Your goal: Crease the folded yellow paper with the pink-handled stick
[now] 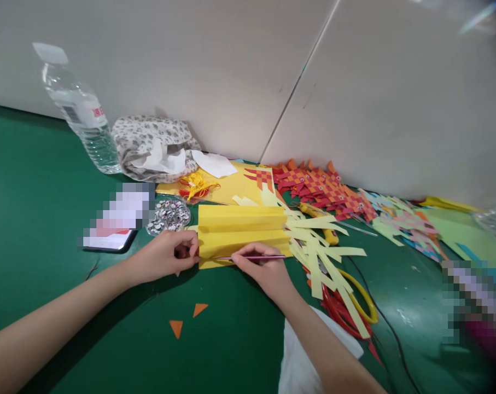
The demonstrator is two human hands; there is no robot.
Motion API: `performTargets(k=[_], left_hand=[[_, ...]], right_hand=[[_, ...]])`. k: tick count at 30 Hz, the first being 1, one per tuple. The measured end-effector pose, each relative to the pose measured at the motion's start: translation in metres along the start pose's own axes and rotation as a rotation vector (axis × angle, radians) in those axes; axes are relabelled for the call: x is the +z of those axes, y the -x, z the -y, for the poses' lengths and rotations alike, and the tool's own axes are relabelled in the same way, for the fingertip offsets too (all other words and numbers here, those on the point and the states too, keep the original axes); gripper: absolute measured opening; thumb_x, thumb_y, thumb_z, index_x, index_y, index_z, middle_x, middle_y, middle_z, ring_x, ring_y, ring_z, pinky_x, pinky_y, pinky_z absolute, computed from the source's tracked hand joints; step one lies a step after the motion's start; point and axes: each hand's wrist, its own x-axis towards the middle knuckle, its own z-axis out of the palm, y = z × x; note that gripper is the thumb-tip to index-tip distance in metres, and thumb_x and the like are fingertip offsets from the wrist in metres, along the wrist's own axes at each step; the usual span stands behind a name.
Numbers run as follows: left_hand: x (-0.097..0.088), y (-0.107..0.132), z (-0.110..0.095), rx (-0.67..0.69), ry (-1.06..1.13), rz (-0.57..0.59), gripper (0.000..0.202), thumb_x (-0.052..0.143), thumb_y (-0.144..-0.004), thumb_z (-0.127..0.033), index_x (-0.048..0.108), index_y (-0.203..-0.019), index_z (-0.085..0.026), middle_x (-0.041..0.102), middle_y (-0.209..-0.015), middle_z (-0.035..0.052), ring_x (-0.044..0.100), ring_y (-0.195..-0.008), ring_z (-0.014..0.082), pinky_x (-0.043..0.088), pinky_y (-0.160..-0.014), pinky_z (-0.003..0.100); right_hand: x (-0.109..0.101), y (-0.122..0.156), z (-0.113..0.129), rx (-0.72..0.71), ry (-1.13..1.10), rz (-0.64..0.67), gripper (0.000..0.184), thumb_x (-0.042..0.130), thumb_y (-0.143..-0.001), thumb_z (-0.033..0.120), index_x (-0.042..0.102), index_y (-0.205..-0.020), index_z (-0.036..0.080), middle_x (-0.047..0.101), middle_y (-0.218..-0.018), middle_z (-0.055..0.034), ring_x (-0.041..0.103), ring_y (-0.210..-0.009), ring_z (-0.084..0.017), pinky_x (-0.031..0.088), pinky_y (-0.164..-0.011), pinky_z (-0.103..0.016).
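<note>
My right grip (270, 273) was closed around a thin, dark pink pen (268, 257), which lay nearly level across the lower part of the yellow sheet (241, 219). My left grip (163, 254) was narrow, fingers curled and tips touching the sheet's lower left edge; I could not tell whether they pinched it or only pressed it. The sheet, creased in level folds, lay before me on the green worktop (223, 350). Pale strips (315, 257) fanned out by its right edge, partly over a red-handled tool (338, 309). Nearer me lay two orange triangles (176, 328). A bag of googly eyes (169, 216) sat just beyond my left grip, with a phone (120, 219) to its left and tassels (197, 186) behind. Against the wall (190, 54) were a patterned pouch (153, 128) and a heap of woven orange-and-red fish (313, 183); a bottle (77, 109) stood left of the pouch.
</note>
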Motion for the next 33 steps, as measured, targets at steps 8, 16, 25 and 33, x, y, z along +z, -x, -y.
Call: performTargets(k=[8, 16, 25, 33], left_hand=[[-0.001, 0.0, 0.0, 0.008, -0.006, 0.015, 0.019, 0.057, -0.079, -0.023, 0.041, -0.069, -0.02, 0.053, -0.055, -0.0079, 0.054, -0.043, 0.0058, 0.037, -0.041, 0.014], [-0.001, 0.0, 0.001, 0.004, -0.001, 0.016, 0.02, 0.057, -0.079, -0.023, 0.041, -0.069, -0.02, 0.053, -0.055, -0.0081, 0.054, -0.043, 0.0054, 0.036, -0.041, 0.013], [0.0, -0.001, 0.001, 0.006, 0.005, 0.009, 0.017, 0.057, -0.078, -0.02, 0.042, -0.069, -0.02, 0.051, -0.054, -0.0084, 0.053, -0.044, 0.0058, 0.037, -0.042, 0.013], [-0.002, 0.0, 0.001, 0.031, -0.045, 0.003, 0.011, 0.055, -0.075, -0.016, 0.048, -0.068, -0.018, 0.052, -0.055, -0.0074, 0.052, -0.045, 0.0052, 0.035, -0.043, 0.013]], right_hand=[[-0.005, -0.003, -0.008, -0.038, -0.038, -0.038, 0.013, 0.07, -0.068, 0.027, 0.061, -0.061, 0.02, 0.063, -0.06, 0.0006, 0.054, -0.055, -0.013, 0.042, -0.051, -0.025], [-0.006, -0.007, -0.009, -0.06, -0.092, -0.136, 0.017, 0.068, -0.063, 0.026, 0.054, -0.056, 0.021, 0.056, -0.054, 0.0029, 0.049, -0.05, -0.012, 0.042, -0.049, -0.025], [-0.002, 0.001, -0.001, -0.056, -0.026, 0.048, 0.014, 0.074, -0.069, 0.033, 0.067, -0.068, 0.021, 0.066, -0.063, -0.0003, 0.057, -0.057, -0.014, 0.043, -0.052, -0.026], [0.006, 0.0, 0.0, -0.047, 0.01, 0.084, 0.012, 0.074, -0.072, 0.033, 0.071, -0.072, 0.021, 0.072, -0.069, -0.0012, 0.064, -0.062, -0.016, 0.047, -0.055, -0.026]])
